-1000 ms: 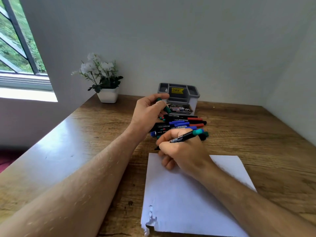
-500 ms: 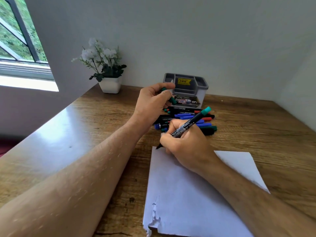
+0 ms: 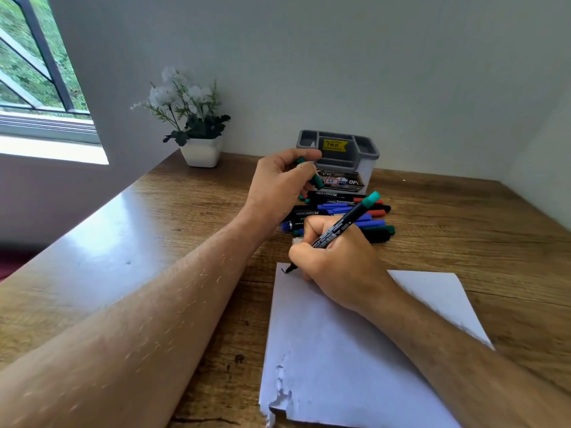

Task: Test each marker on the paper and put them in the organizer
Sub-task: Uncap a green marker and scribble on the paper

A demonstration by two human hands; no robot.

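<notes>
The marker (image 3: 336, 233) has tipped up from lying nearly flat a second ago, and its tip now touches the top left corner of the paper (image 3: 355, 350), where a small dark mark has just appeared. The right hand (image 3: 336, 264) grips the barrel in a writing hold, while the left hand (image 3: 278, 186) is raised above the table (image 3: 123, 242) and pinches the green cap (image 3: 310, 176) between thumb and fingers. This looks like the testing step for the first marker, since the organizer (image 3: 340, 162) at the back seems to hold none yet. Next would come a short stroke to confirm the ink, then fitting the cap back on, which needs both hands brought together in line, and dropping the marker into a slot. The pile of markers (image 3: 355, 214) lies between the hands and the organizer, partly hidden by them, so its count is unclear; the ink colour is hard to judge from so small a mark
</notes>
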